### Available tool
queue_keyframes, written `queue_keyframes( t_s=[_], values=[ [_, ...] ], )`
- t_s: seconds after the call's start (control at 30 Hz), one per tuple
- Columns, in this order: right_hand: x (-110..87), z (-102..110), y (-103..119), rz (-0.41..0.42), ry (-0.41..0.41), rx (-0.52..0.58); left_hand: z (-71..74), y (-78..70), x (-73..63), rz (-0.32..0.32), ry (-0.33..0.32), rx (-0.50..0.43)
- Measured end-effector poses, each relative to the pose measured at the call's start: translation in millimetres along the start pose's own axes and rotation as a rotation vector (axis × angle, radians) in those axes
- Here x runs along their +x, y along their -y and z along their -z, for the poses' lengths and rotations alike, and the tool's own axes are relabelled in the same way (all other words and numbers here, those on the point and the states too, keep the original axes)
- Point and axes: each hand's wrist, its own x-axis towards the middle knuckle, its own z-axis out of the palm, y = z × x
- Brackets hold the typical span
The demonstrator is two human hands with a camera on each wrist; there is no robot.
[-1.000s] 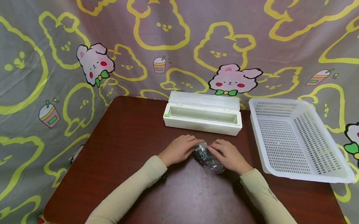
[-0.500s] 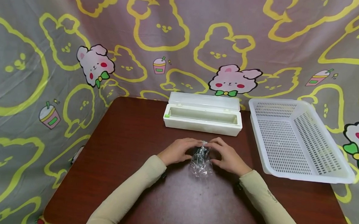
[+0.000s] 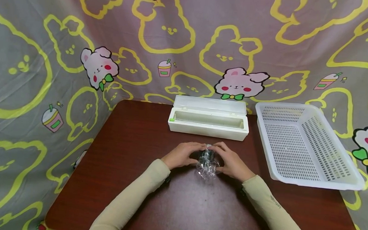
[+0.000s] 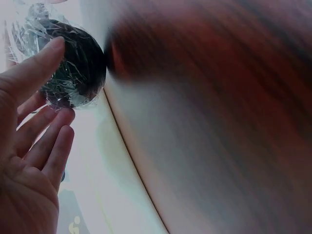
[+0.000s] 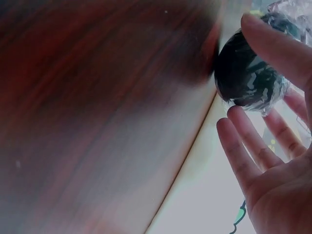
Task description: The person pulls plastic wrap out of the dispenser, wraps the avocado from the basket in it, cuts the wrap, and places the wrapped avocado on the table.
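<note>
A dark, roundish object (image 3: 206, 158) wrapped in crinkled clear plastic film sits on the table between the hands. The left hand (image 3: 184, 155) holds it from the left, thumb on one side and fingertips on the other. From the right, the right hand (image 3: 234, 162) curls thumb and fingers about it the same way. In the left wrist view the wrapped object (image 4: 83, 66) touches the thumb and fingers, with loose film bunched at its far end. The right wrist view shows its smooth dark surface (image 5: 241, 70) under the film.
Behind the hands stands a white plastic film dispenser (image 3: 208, 131), its clear lid (image 3: 210, 105) raised and a small green piece at its left end. A white perforated basket (image 3: 316, 183) sits at the right on the brown table (image 3: 129, 136). Patterned cloth (image 3: 189, 21) hangs behind.
The wrapped object has turned from a slanted lie to point toward the person, its loose film end now at the front. Both hands have shifted slightly around it.
</note>
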Motion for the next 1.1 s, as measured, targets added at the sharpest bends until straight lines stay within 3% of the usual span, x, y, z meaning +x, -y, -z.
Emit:
queue_keyframes(
  t_s=[0.5,1.1],
  values=[
    [0.7,-2.5,1.9,-0.026,-0.004,0.013,-2.3,0.5,0.4,0.041,0.013,-0.029],
    [4.1,0.0,2.8,-0.023,-0.042,0.018,-3.7,-1.0,-0.1,0.042,-0.010,-0.019]
  ],
)
